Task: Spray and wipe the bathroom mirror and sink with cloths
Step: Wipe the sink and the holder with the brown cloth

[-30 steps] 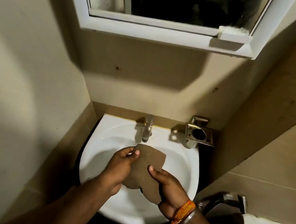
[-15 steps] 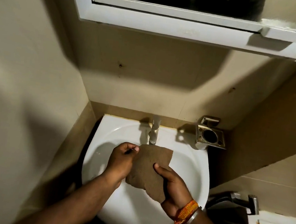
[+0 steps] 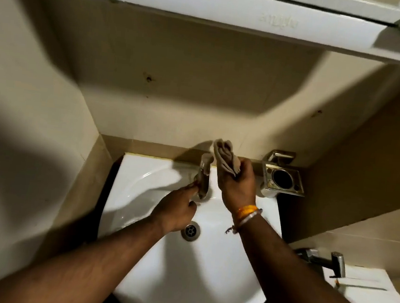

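White sink [image 3: 140, 194] below — right hand [image 3: 238, 190] grips bunched cloth [image 3: 225, 159] pointing up; left hand's [image 3: 175, 210] fingers touch tap [image 3: 205, 176].

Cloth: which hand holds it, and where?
The right hand grips the bunched cloth at its lower end; the left hand touches the tap.

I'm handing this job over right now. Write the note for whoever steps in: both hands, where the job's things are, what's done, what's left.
Right hand: grips the bunched brown cloth, raised above the back rim of the sink, beside the tap.
Left hand: fingertips reach to the tap's spout; blur hides whether it grips.
Drain is uncovered and the basin looks bare.
Mirror frame shows only at its lower edge; the glass is out of view.
No spray bottle in sight.
Done: cannot tell from this view.
Left: probably wet the cloth, then wipe sink and mirror.
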